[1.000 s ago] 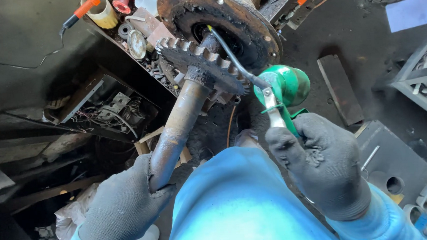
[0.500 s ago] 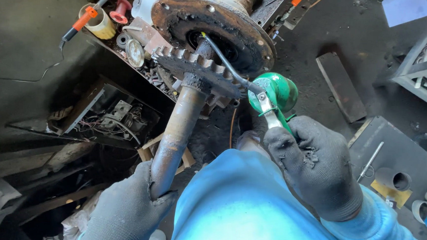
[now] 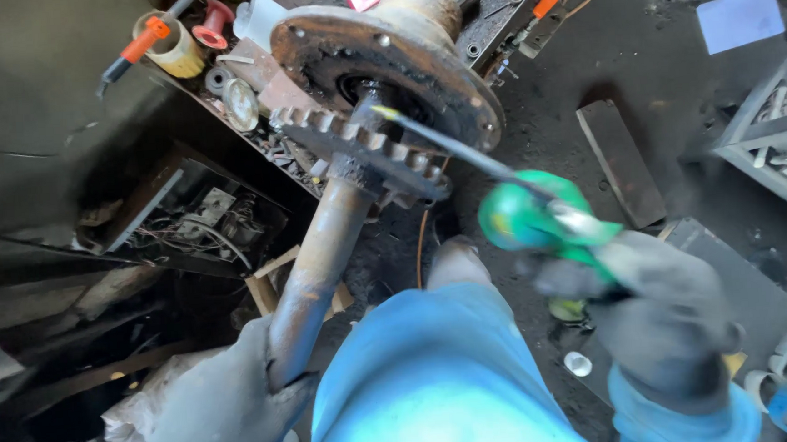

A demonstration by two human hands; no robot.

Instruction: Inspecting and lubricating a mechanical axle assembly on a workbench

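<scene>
While the gloved left hand gripped the rusty axle shaft running up-right to its gear, the right hand clasped a green oil can, spout aimed up-left at the hub flange.

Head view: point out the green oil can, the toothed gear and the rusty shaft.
green oil can (image 3: 525, 215), head view, on its round green body.
toothed gear (image 3: 362, 146), head view, on the toothed rim.
rusty shaft (image 3: 319, 262), head view, mid-length above the left hand (image 3: 219, 414).

The green oil can was motion-blurred; the left hand was cut off by the bottom edge, hiding the shaft's lower end.
</scene>
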